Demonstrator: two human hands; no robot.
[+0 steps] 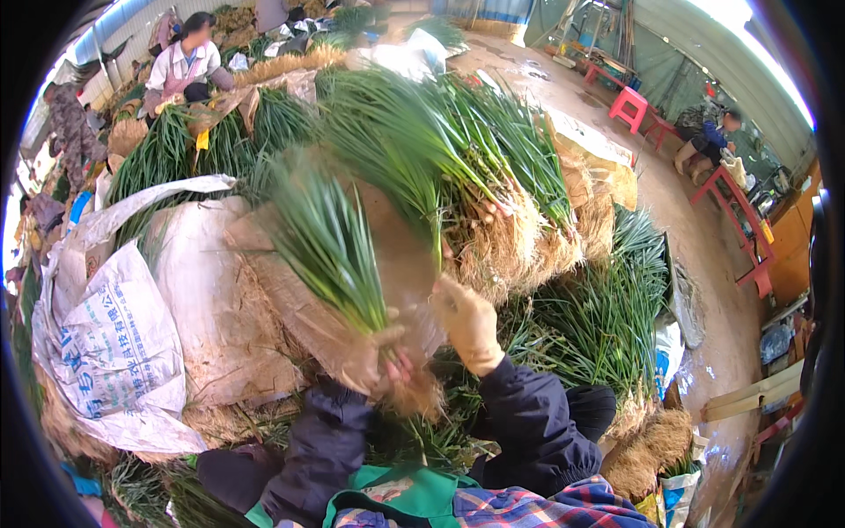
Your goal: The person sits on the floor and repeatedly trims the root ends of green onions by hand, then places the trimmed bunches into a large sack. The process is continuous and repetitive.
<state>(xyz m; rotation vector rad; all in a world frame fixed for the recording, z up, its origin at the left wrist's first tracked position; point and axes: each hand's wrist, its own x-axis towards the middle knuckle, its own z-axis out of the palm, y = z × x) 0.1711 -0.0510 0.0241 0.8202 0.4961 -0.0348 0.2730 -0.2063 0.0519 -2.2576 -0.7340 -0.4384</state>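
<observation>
My left hand (364,362), in a pale work glove and somewhat blurred, grips a bunch of long-leaved green seedlings (333,264) around its base. Reddish stem bases and tan fibrous roots (416,396) stick out below that hand. To its right, my gloved right hand (467,327) pinches the lower end of a thin green plant (436,228), its leaves fanning up and away. Just beyond my right hand lies a pile of the same plants (396,122), their bushy roots (495,254) towards me. Brown sheeting (396,257) lies under and behind the held bunch.
White woven sacks (122,336) bearing print cover the left side. More plants (594,310) are heaped at right, beside root bundles (650,449). A person (188,66) sits far left; another (709,135) sits far right near a pink stool (628,109) and red bench (739,218).
</observation>
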